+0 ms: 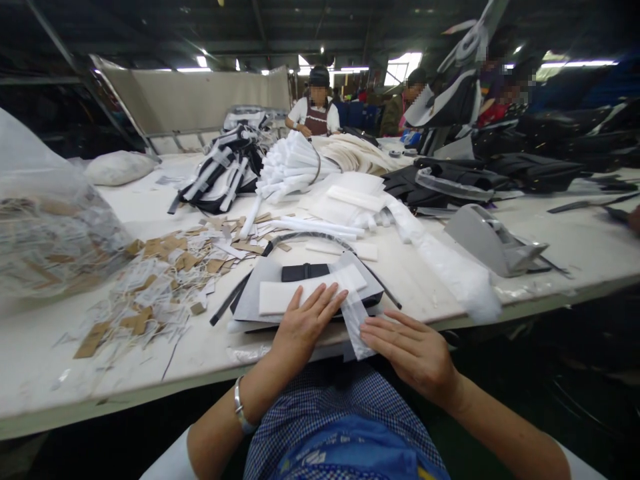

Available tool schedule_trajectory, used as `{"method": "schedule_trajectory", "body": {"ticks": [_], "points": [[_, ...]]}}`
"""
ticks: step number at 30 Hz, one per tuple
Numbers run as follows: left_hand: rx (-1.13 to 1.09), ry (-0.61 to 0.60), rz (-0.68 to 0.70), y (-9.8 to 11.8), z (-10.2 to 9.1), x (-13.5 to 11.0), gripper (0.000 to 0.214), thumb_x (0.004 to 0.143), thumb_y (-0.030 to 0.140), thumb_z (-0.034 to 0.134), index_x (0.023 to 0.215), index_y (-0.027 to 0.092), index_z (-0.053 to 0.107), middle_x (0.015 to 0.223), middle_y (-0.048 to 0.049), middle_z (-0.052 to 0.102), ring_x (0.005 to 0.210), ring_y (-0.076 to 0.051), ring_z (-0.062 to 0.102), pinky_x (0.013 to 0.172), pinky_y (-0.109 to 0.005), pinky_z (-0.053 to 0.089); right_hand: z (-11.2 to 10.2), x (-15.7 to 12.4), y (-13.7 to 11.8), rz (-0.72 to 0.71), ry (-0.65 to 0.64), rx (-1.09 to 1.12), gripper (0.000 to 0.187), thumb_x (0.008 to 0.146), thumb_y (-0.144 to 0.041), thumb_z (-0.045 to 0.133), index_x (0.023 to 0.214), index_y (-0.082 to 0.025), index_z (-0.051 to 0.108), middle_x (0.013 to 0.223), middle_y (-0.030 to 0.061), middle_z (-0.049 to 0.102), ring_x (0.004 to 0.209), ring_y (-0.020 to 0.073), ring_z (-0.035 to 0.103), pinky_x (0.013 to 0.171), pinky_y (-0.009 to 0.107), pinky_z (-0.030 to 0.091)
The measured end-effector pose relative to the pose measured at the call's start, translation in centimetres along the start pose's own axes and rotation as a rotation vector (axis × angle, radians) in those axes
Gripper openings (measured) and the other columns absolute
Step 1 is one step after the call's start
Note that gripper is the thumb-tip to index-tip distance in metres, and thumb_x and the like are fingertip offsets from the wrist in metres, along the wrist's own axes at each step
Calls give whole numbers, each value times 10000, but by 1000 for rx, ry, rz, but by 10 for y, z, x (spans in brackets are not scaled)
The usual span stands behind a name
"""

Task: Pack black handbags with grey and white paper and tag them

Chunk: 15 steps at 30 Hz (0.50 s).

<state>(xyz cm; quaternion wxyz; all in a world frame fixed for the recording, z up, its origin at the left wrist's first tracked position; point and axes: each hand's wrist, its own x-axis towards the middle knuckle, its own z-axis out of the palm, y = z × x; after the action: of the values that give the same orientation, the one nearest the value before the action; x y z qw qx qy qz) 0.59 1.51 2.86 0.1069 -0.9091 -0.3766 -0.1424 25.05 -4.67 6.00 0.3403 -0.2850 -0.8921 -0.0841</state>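
Left fingers (323,300): straight, slightly spread, laid flat on the white foam strip (277,300), grasping nothing
Right fingers (385,328): straight and close together, at the right edge of the translucent strip (356,327); cannot tell whether they pinch it
Translucent strip: slants over the bag's near edge, between the two hands
Black bag (374,301): beneath the foam and the left fingers, near the worktop (210,360) edge
Handle (313,235): arches beyond the fingertips

Through my remote feed I see a factory workshop: long table (30,373) heaped with tags (185,261) and white strips (290,167), co-worker (319,118) opposite
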Motion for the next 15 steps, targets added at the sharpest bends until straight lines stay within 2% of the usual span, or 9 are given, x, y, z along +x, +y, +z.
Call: {"method": "schedule_trajectory", "body": {"ticks": [8, 12, 15], "points": [[-33, 10, 3, 0, 0, -1, 598, 1005, 119, 344, 1552, 295, 179, 1576, -13, 339, 1435, -206, 353, 1164, -513, 293, 5, -18, -11, -42, -32, -25, 309, 942, -79, 494, 1195, -107, 669, 1200, 98, 712, 1226, 197, 606, 1119, 397, 448], [-32, -1, -4, 1, -1, -1, 613, 994, 101, 359, 1552, 283, 180, 1574, -19, 345, 1438, -203, 349, 1164, -515, 297, 5, -18, -11, -39, -64, -11, 297, 930, -95, 549, 1204, -131, 658, 1187, 81, 720, 1185, 193, 635, 1156, 411, 404], [-32, 6, -1, 1, -2, -1, 618, 984, 93, 380, 1549, 272, 203, 1560, -37, 373, 1428, -204, 367, 1166, -512, 298, -2, -13, -7, -16, -75, 97, 272, 958, -315, 583, 1167, -160, 662, 1107, 71, 751, 1103, 206, 680, 1165, 462, 379]]}}
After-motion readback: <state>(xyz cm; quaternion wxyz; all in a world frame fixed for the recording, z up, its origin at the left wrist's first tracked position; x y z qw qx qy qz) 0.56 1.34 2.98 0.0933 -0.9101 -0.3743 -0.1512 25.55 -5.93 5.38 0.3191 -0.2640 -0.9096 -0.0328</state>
